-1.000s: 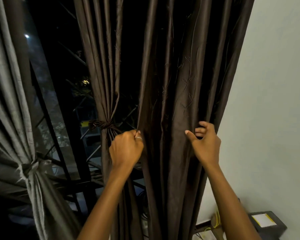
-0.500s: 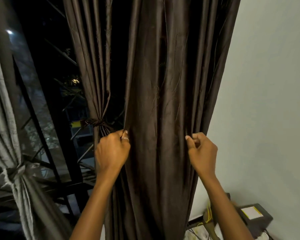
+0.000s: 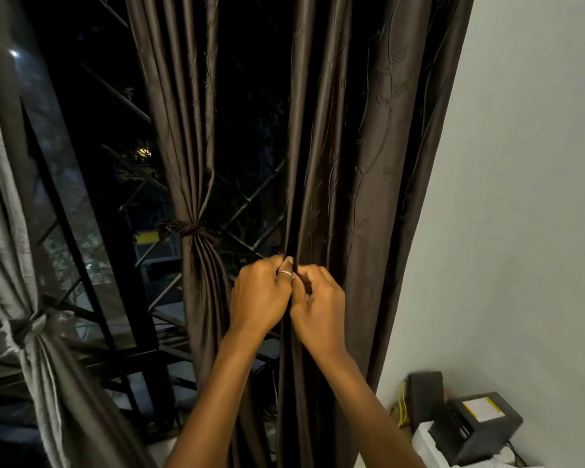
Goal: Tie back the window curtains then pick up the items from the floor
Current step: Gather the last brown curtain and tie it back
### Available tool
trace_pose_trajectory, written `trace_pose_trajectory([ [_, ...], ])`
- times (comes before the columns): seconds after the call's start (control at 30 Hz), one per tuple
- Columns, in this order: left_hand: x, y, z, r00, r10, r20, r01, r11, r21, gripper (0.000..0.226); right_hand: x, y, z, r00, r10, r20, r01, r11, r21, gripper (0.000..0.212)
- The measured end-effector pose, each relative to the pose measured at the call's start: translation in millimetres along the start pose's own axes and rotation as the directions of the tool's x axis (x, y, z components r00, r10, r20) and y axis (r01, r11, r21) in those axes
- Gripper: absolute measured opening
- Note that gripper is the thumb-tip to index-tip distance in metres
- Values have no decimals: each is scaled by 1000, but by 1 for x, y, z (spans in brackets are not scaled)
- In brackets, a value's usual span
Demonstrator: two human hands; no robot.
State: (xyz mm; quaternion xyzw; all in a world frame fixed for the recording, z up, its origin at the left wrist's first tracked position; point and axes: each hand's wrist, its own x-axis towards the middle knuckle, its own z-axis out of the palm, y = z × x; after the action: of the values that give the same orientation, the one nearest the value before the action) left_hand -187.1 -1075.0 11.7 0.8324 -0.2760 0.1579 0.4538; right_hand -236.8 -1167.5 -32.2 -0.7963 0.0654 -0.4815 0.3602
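Observation:
A wide dark brown curtain panel hangs loose at the right of the window, beside the wall. My left hand and my right hand touch each other at its left edge, both pinching gathered folds at waist height. Left of them a narrower brown curtain is cinched by a knotted tie. At the far left a grey curtain is also tied with a band. No floor items show clearly.
A black window grille with night outside fills the gap between the curtains. A white wall stands on the right. Below it sit a black box with a yellow label, a dark box and yellow cables.
My right hand has moved left from the curtain's right edge to meet my left hand, bunching the fabric. The view has shifted, and the gap to the tied brown curtain is wider.

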Motion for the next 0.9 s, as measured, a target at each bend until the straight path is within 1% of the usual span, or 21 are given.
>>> trace_pose_trajectory([
  [0.1, -2, 3, -3, 998, -14, 57, 15, 1000, -22, 37, -2, -2, 2, 1000, 2, -6, -2, 1000, -6, 10],
  [0.2, -4, 10, -6, 998, 10, 67, -11, 1000, 28, 34, -4, -4, 3, 1000, -8, -5, 8, 1000, 6, 12],
  [0.27, -7, 19, -7, 998, 35, 49, -38, 997, 70, 40, -4, -2, 4, 1000, -26, -5, 26, 1000, 3, 9],
  [0.37, -5, 27, -5, 1000, 22, -8, -20, 989, 147, 54, -5, 0, 8, 1000, -27, -7, 26, 999, -25, 6],
  [0.43, -1, 27, -3, 999, -9, -41, 15, 989, 145, 53, -5, 0, 10, 999, -33, -21, 32, 999, -43, 4],
  [0.5, 2, 26, -2, 998, -27, -57, 34, 990, 136, 50, -4, 1, 9, 999, -41, -30, 40, 998, -39, 7],
  [0.63, 3, 22, -1, 999, 16, -33, -10, 984, 175, 48, -3, 2, 6, 999, -22, -26, 21, 1000, -21, 17],
  [0.7, 2, 20, -2, 999, 40, -23, -34, 976, 217, 46, -1, 2, 2, 1000, -20, 11, 20, 1000, 5, 19],
  [0.8, 1, 18, -6, 998, 51, -29, -39, 952, 303, 40, 6, -1, -13, 993, 5, 117, -18, 994, 108, 15],
  [0.83, 1, 17, -8, 998, 51, -29, -39, 946, 321, 40, 10, -1, -21, 995, 40, 94, -53, 990, 133, 16],
  [0.87, 1, 15, -9, 998, 53, -28, -41, 944, 326, 41, 14, 0, -30, 996, 89, 12, -90, 986, 138, 19],
  [0.9, 2, 12, -11, 998, 57, -27, -45, 946, 322, 43, 20, 3, -40, 983, 144, -115, -129, 983, 129, 22],
])
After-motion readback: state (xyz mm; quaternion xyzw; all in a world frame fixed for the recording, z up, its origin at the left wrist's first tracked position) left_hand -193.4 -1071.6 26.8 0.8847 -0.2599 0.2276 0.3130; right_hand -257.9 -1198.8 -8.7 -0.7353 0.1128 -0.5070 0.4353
